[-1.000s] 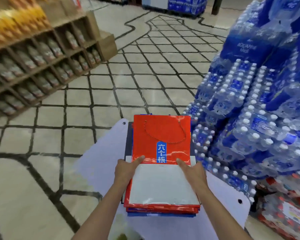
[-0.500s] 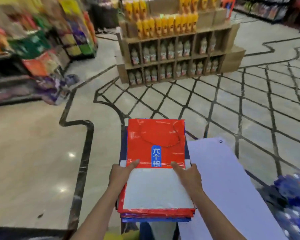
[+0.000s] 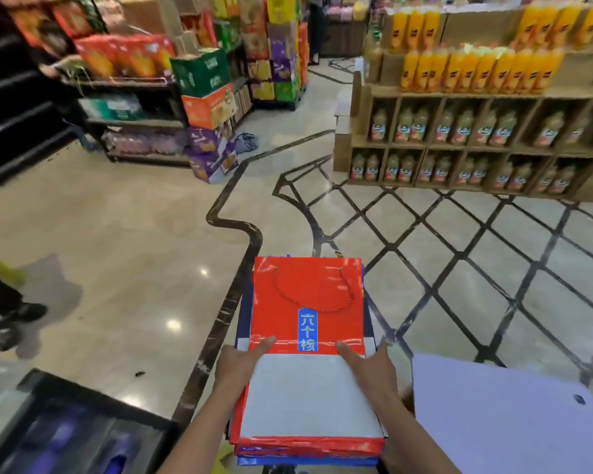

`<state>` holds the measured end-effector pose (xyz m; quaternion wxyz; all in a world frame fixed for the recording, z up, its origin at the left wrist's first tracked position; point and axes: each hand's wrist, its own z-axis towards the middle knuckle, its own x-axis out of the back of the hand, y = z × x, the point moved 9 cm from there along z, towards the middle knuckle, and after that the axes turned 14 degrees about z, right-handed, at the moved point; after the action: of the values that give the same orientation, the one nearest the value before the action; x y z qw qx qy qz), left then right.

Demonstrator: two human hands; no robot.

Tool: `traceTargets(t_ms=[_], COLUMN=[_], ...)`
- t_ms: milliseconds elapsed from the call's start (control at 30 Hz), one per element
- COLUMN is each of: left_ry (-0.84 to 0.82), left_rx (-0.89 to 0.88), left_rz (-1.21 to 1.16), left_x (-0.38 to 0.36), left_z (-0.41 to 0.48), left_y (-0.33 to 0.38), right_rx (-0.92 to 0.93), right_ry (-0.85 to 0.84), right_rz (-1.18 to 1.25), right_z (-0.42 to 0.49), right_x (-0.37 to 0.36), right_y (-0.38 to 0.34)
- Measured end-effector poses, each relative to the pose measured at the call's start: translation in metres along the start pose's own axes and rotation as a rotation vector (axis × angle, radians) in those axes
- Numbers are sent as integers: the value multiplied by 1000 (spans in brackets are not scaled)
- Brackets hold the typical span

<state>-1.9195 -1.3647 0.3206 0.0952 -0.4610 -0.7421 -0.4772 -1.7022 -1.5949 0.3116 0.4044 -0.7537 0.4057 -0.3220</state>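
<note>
Nearest the camera, two bare forearms reach forward and slightly inward, carrying a flat stack of gift bags (image 3: 305, 285) level in front of the body, above the floor, between a dark glass-topped cabinet (image 3: 65, 432) at lower left and a pale lilac board (image 3: 504, 422) at lower right. The left hand (image 3: 235, 366) clasps the stack's left edge, its thumb stretched forward and lying flat on the top bag; its other fingers are hidden below the stack. The right hand (image 3: 374, 367) mirrors it on the right edge, thumb laid on top and pointing toward the middle, one fingertip showing just beside the stack's side and the rest out of sight underneath. So both hands pinch the pile between thumb and fingers. The top bag is red with a white panel (image 3: 308, 398) between the hands, a blue label (image 3: 307, 331) between the thumb tips, and a twisted cord handle (image 3: 281, 299) looped flat on it; blue bag edges show at the bottom of the pile. Beyond lies the polished beige floor (image 3: 117, 234) with dark inlaid lines. At the far left edge a person's dark shoe (image 3: 11, 319) is in view. Farther off, a wooden shelf (image 3: 459, 145) on the right holds juice bottles (image 3: 476, 68), and stacked cartons (image 3: 208, 106) stand to the left.
</note>
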Motion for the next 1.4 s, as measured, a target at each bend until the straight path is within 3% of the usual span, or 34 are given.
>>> traceTargets(t_ms=[400,600,833,1167,1400], left_ry=[-98,-92,70,380,365], left_rx=[81,133,231,460,506], left_rz=[13,-27,-119,-343,-400], left_x=[0,12,102,276,363], left_z=[132,242,369,500,626], left_y=[64,85,148,129,128], right_rx=[-70,-99,-64,55,91], right_ry=[10,16,-204,-506,-627], right_rz=[-61,-122,-205,-445,-422], right_z=[104,205,325,422,476], right_x=[-57,-114,-280,-565,-731], right_y=[-49,-82,-195,-321,-365])
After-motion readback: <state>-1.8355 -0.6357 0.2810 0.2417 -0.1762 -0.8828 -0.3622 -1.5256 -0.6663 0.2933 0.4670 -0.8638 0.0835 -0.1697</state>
